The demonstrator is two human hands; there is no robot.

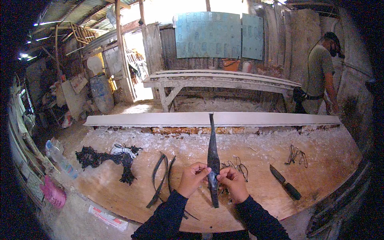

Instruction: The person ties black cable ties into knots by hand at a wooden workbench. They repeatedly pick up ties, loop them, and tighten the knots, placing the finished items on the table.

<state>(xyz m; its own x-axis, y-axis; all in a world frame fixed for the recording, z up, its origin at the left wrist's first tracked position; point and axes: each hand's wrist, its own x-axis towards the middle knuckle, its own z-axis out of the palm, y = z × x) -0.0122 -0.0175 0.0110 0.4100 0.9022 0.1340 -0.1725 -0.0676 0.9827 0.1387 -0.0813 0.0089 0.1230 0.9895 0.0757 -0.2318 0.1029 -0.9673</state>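
A long black strip (213, 150), rubber-like and wider in its middle, runs away from me across the wooden table. Its far end rests against the white board. My left hand (193, 179) pinches its left edge, and my right hand (234, 184) pinches the right edge at about the same height. Left of my left hand lie several narrower black strips (159, 182), curled on the wood. Thin dark cord (241, 167) lies partly hidden behind my right hand. Farther right is a knife (285, 182) with a black handle, its blade pointing away from me.
Bundled black cord (96, 157) with a white tie lies at left. Another thin cord (296, 156) lies at right. A long white board (168, 119) edges the table's far side. A plastic bottle (60, 158) and pink container (53, 193) stand left. Another person (320, 76) stands back right.
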